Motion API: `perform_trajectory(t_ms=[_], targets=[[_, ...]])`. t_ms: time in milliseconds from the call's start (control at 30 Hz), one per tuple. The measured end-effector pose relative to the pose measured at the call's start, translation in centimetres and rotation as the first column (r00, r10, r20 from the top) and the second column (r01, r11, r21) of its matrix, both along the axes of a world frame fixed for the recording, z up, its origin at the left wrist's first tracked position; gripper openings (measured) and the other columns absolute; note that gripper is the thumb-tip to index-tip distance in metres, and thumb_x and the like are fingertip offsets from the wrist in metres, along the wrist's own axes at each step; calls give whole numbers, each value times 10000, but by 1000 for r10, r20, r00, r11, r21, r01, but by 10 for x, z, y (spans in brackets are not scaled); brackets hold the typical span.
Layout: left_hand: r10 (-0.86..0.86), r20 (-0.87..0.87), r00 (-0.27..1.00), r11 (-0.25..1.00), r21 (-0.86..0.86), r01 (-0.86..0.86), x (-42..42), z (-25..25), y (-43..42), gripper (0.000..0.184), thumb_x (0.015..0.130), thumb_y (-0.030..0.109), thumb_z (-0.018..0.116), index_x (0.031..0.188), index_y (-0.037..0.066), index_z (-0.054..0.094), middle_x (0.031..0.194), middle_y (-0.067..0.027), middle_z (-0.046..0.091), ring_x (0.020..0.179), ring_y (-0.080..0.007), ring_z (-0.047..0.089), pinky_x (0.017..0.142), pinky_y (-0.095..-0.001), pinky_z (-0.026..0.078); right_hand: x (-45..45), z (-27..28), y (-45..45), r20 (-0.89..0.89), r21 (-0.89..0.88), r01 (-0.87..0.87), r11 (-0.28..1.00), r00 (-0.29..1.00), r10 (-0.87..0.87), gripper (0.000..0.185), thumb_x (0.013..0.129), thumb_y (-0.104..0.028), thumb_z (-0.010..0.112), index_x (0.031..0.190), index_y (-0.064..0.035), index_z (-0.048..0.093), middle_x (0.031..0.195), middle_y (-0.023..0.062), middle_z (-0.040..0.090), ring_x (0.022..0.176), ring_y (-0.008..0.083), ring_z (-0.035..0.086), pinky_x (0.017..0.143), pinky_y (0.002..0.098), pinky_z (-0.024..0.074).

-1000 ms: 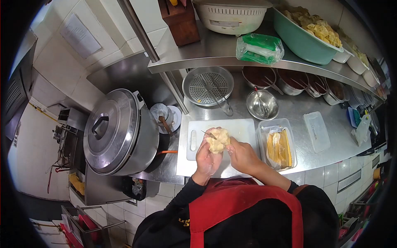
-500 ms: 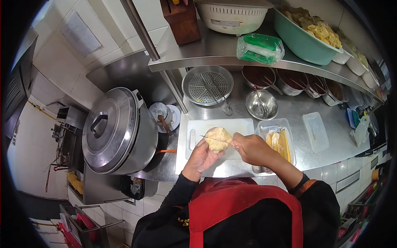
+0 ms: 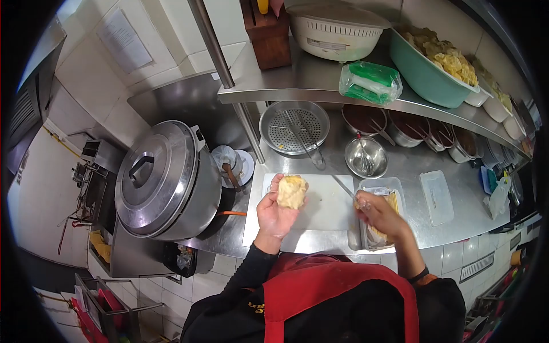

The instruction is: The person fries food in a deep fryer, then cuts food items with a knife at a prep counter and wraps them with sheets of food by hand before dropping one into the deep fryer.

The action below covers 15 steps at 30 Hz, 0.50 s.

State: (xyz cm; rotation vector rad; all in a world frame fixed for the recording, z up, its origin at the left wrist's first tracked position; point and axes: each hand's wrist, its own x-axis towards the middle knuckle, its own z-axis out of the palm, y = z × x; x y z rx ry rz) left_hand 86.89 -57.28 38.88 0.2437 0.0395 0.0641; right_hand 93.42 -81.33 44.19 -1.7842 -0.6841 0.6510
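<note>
On the palm of my left hand lies a pale yellow, uneven lump, fingers curled around its side. Its kind is hard to tell; it could be dough or peeled produce. My right hand grips a knife, its blade pointing up and left over the cutting board's right side. Beneath both is the white cutting board. A clear plastic container with yellow and white contents stands just under my right hand, which partly hides it.
At left stands a large lidded pot. Behind the board are a perforated pan with tongs, a steel bowl with a whisk, and several sauce pots. A plastic lid lies right. Overhead, a steel shelf holds tubs.
My right hand has moved the knife away from the lump, rightward over the container. My left hand has turned its palm up under the lump. The view has shifted slightly.
</note>
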Motion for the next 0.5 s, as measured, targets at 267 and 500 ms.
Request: perform_trajectory(t_ms=[267, 500], targets=[[52, -176, 983, 974, -207, -89, 17, 16, -21, 139, 861, 251, 488, 880, 119, 526, 863, -66, 563, 850, -226, 544, 822, -396, 432, -48, -21, 66, 252, -8, 82, 997, 965, -77, 178, 898, -193, 439, 833, -29, 411, 598, 173, 491, 555, 353, 506, 531, 407, 384], [94, -187, 978, 994, -36, -103, 8, 22, -25, 114, 887, 212, 463, 904, 104, 496, 863, -53, 534, 814, -210, 528, 766, -362, 437, -47, -29, 66, 452, -133, 134, 982, 890, -61, 182, 895, -207, 436, 834, -41, 391, 546, 192, 492, 559, 406, 517, 511, 480, 375]])
